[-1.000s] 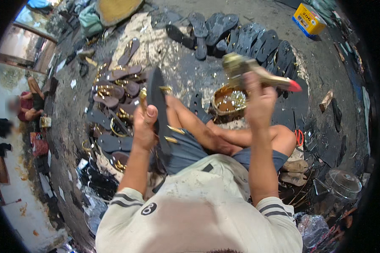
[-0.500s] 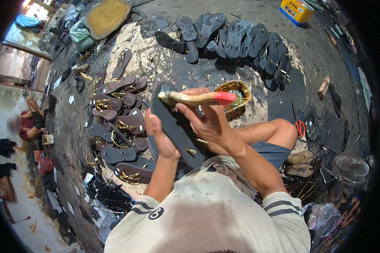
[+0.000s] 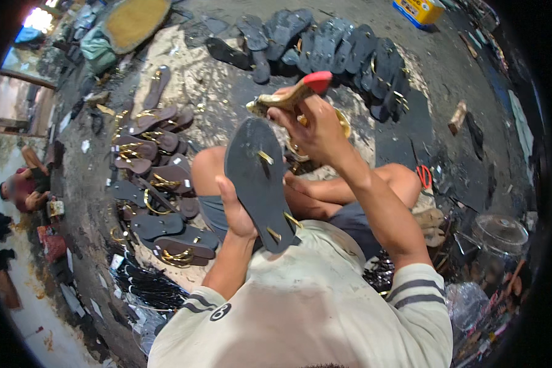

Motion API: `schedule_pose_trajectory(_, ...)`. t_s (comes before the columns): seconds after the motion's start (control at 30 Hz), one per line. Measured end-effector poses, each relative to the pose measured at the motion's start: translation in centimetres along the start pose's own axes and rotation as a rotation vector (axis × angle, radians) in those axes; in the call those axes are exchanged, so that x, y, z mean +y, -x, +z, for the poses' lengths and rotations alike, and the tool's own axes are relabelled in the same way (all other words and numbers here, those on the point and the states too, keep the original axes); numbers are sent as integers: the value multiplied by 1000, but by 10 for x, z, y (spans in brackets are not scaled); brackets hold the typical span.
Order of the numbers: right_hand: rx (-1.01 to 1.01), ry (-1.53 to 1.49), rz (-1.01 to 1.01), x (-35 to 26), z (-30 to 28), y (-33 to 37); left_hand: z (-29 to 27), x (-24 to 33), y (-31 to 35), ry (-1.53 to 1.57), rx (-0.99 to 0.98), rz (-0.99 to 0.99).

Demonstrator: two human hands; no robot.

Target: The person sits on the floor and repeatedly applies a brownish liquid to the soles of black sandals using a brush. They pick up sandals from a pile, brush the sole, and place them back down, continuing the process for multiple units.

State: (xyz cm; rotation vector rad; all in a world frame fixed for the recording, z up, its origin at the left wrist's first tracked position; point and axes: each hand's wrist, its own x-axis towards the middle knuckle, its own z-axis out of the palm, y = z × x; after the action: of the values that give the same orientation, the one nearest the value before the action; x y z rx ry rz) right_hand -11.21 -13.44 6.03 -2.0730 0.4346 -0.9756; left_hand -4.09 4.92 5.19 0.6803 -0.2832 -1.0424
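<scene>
My left hand (image 3: 238, 214) is closed around the edge of a dark sandal sole (image 3: 254, 165), its thumb lying along the left side. Gold strap ends poke through the sole, one near the rounded top and a pair near the lower end. A glue-crusted brush (image 3: 285, 100) with a red handle end is gripped in my right hand (image 3: 318, 130). Its bristle end is just above the top of the sole, seemingly apart from it. Behind my right hand, a glue container (image 3: 345, 124) is mostly hidden.
Sandals with gold straps (image 3: 159, 178) lie piled at the left. Dark soles (image 3: 337, 48) stand in a curved row at the far side. Red-handled scissors (image 3: 423, 176) and a fan (image 3: 502, 234) are on the right. A person (image 3: 27, 187) sits at far left.
My right hand has raised the brush off the sole's surface, up and away. My left hand has turned the sole more upright, bringing its face and strap ends into view.
</scene>
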Motion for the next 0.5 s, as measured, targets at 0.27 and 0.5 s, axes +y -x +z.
schedule_pose_trajectory(0.27,-343,427,432,163,-24,88,-36,-17,78,190,133,-447)
schedule_pose_trajectory(0.5,55,-37,363,130,-65,66,-51,-8,71,-129,226,-294)
